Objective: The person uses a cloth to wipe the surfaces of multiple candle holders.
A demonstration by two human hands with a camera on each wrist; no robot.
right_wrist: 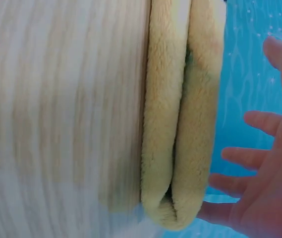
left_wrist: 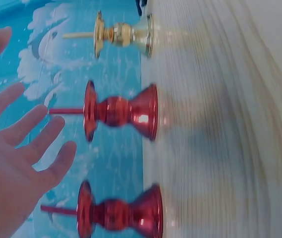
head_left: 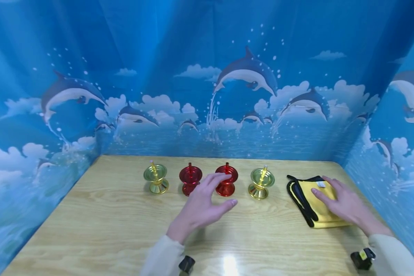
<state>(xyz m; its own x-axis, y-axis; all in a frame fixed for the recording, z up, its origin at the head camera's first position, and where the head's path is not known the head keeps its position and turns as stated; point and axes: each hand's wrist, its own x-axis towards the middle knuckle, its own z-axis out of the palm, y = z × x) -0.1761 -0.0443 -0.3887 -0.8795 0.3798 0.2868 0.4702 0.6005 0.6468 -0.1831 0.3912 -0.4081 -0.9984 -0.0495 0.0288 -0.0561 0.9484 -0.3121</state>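
Note:
My left hand [head_left: 203,203] hovers above the table in front of the two red goblet-shaped stands, its fingers spread and holding nothing. The left red stand [head_left: 189,175] and the right red stand [head_left: 226,189] each have a thin upright rod in a shallow cup. In the left wrist view, fingertips appear near the rod of one red stand [left_wrist: 126,111]; contact cannot be told. My right hand [head_left: 345,203] lies over a folded yellow cloth [head_left: 319,203] with black edging and a white tag. The right wrist view shows its fingers loosely spread beside the thick folds [right_wrist: 195,129], gripping nothing.
One gold stand [head_left: 158,187] is left of the red pair; another gold stand [head_left: 258,191] is to their right. All stand in a row near the back of the wooden table [head_left: 89,230]. A blue dolphin-print curtain [head_left: 193,96] encloses the back and sides.

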